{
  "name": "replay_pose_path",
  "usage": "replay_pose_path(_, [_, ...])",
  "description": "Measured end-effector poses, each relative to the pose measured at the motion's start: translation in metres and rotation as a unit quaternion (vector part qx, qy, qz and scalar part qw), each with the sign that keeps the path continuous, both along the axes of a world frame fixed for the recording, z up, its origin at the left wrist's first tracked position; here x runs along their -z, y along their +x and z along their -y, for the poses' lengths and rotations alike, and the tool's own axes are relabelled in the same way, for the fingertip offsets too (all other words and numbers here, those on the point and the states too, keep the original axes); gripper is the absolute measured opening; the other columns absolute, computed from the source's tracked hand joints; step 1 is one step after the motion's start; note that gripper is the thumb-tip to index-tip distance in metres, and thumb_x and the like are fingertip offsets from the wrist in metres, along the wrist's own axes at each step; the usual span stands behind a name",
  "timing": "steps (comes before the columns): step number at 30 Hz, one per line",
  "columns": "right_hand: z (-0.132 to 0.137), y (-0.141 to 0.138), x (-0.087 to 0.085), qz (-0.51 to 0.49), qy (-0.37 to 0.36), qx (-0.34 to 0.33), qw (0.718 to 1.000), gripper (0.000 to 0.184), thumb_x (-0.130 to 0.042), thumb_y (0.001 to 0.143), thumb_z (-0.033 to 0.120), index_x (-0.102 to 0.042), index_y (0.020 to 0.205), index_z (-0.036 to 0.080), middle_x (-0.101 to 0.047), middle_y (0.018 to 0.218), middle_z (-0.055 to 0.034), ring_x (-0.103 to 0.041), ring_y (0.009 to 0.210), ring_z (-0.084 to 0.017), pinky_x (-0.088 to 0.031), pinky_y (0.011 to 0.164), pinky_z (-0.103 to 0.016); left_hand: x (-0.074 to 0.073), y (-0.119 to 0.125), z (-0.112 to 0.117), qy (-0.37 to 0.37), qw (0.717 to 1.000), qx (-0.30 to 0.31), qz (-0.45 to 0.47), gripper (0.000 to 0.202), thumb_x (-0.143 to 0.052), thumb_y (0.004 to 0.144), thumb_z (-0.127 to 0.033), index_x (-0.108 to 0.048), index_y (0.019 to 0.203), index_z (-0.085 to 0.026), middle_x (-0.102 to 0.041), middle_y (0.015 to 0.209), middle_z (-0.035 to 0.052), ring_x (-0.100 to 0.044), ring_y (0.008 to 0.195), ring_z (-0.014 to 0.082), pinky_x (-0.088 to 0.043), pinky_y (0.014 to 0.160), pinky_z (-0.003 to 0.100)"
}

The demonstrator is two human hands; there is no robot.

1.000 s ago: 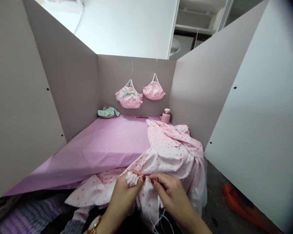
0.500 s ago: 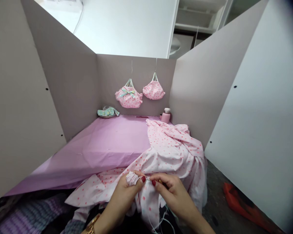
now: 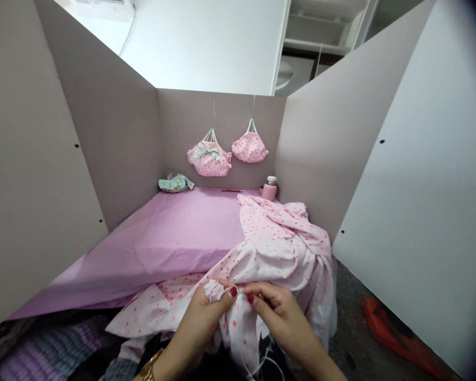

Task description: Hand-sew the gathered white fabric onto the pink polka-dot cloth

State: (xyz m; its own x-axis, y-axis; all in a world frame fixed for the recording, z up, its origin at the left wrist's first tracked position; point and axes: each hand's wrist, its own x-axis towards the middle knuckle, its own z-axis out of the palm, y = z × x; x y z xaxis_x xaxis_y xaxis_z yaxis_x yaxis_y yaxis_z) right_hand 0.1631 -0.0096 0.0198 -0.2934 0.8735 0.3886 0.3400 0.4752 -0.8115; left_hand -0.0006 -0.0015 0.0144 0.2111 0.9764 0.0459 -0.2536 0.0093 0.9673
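Observation:
My left hand [image 3: 212, 312] is closed on a tightly gathered bunch of the pink polka-dot fabric [image 3: 277, 254], its pleats bulging out beside the thumb. Close to it on the right, my right hand [image 3: 280, 312] pinches a thin needle [image 3: 241, 292] at the edge of the cloth, its tip running towards the left thumb. White thread [image 3: 275, 365] trails in loops below the right hand. The fabric spreads from my lap up over the right part of the table, loosely crumpled. Part of the needle is hidden by my fingers.
A lilac cloth [image 3: 182, 222] covers the table between grey partition panels [image 3: 317, 148]. Two polka-dot pieces with green straps, one with a bow [image 3: 210, 161], hang on the back panel. A pink bottle [image 3: 269, 189], a slim stick [image 3: 230, 190] and a basket with green fabric [image 3: 175, 183] stand along the back.
The gathered folds at my left hand look slightly more fanned out. Both hands stay in nearly the same place, and the surroundings are unchanged.

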Motion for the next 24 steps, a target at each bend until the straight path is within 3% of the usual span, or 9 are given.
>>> replay_pose_path(11, [0.001,-0.005,0.006,-0.008,-0.024,0.024,0.999,0.022,-0.046,0.088,0.029,-0.063,0.089,0.016,-0.060,0.072,-0.0017,-0.051,0.065,-0.015,-0.038,0.060,-0.022,-0.003,0.001,0.002,-0.045,0.998,0.015,0.033,0.019,-0.068,0.069,-0.030,-0.058,0.069,-0.013,-0.056,0.063,-0.0014,-0.048,0.061,0.0126,-0.037,0.060,0.023])
replay_pose_path(18, [0.001,-0.009,0.011,-0.033,-0.047,0.004,0.998,0.023,-0.045,0.089,0.032,-0.056,0.078,0.015,-0.053,0.067,0.0002,-0.045,0.063,-0.013,-0.034,0.057,-0.021,-0.002,0.002,0.002,-0.060,0.997,0.028,0.040,0.019,-0.068,0.069,-0.029,-0.057,0.068,-0.014,-0.053,0.059,-0.0029,-0.045,0.057,0.0110,-0.035,0.055,0.021])
replay_pose_path(24, [-0.001,-0.008,0.013,-0.062,-0.059,-0.010,0.996,0.018,-0.043,0.090,0.032,-0.053,0.092,0.017,-0.052,0.073,0.0000,-0.043,0.063,-0.012,-0.034,0.056,-0.021,-0.005,0.002,0.003,-0.038,0.999,-0.002,0.039,0.015,-0.066,0.072,-0.027,-0.058,0.071,-0.014,-0.057,0.062,-0.0028,-0.048,0.059,0.0114,-0.038,0.058,0.021])
